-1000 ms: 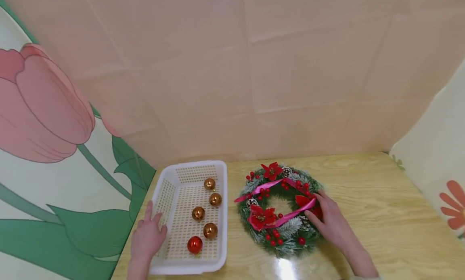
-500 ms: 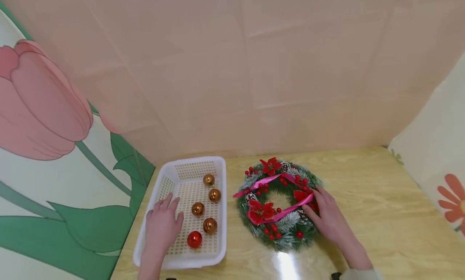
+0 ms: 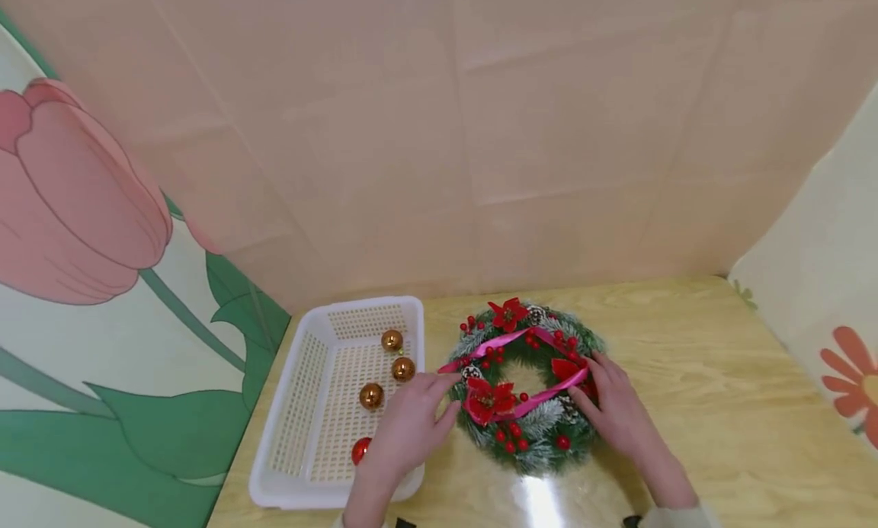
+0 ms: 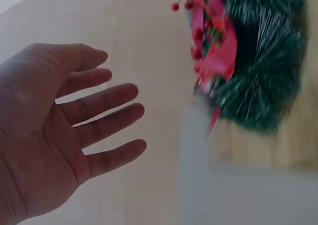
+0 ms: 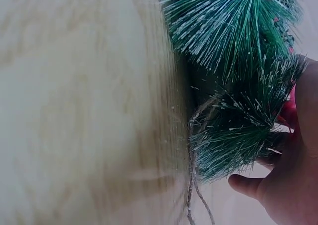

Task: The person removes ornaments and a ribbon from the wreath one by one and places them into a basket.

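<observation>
A green Christmas wreath point(image 3: 542, 450) lies on the table, dressed with red poinsettias point(image 3: 490, 400), red berries, frosted tips and pine cones. A pink ribbon point(image 3: 549, 394) runs loosely across it. My right hand point(image 3: 620, 414) grips the wreath's right side, thumb on top near the ribbon; its fingers are partly hidden by needles in the right wrist view. My left hand point(image 3: 411, 421) is over the basket's right rim with its fingertips near the wreath's left edge. In the left wrist view that hand point(image 4: 74, 111) has spread, relaxed fingers and an empty palm.
A white plastic basket point(image 3: 291, 491) stands left of the wreath. In it lie copper-coloured baubles point(image 3: 371, 396) and a red bauble point(image 3: 360, 450), partly covered by my left arm. A pale cloth wall point(image 3: 384, 170) rises behind the wooden table point(image 3: 713, 376). Twine point(image 5: 190, 200) trails from the wreath.
My left hand has moved right, from the basket's left side across it toward the wreath, now covering one bauble. My right hand stays on the wreath.
</observation>
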`<state>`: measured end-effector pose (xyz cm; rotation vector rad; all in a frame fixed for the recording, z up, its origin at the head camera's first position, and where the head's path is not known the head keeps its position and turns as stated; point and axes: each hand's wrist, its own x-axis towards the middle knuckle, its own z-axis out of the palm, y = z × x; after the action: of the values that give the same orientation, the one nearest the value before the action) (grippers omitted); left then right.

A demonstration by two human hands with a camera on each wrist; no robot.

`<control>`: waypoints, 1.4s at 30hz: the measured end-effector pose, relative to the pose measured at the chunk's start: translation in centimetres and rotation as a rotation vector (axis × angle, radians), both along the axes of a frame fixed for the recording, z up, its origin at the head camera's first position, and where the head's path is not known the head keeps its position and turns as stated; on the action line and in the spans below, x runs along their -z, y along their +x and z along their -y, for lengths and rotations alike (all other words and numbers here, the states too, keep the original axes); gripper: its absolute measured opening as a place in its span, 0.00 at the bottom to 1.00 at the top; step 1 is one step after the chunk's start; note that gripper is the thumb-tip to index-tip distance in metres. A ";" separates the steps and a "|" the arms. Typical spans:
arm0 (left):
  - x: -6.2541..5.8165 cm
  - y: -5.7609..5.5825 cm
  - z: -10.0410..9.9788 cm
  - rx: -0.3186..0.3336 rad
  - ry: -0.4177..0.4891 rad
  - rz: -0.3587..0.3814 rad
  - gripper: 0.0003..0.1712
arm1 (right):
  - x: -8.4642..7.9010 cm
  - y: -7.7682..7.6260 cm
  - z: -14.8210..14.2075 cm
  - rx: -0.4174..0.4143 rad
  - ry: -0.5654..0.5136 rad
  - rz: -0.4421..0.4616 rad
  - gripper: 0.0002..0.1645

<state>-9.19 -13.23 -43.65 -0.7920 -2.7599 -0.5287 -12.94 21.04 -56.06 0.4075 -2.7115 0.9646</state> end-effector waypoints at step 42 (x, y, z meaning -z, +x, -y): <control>7.0 -3.3 -16.8 -0.126 -0.168 -0.102 0.11 | 0.3 -0.1 0.1 0.006 0.043 -0.028 0.35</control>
<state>-12.44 3.53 -50.66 -0.6536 -2.7614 -0.2287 -13.05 20.99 -56.41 0.4171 -2.7110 0.8938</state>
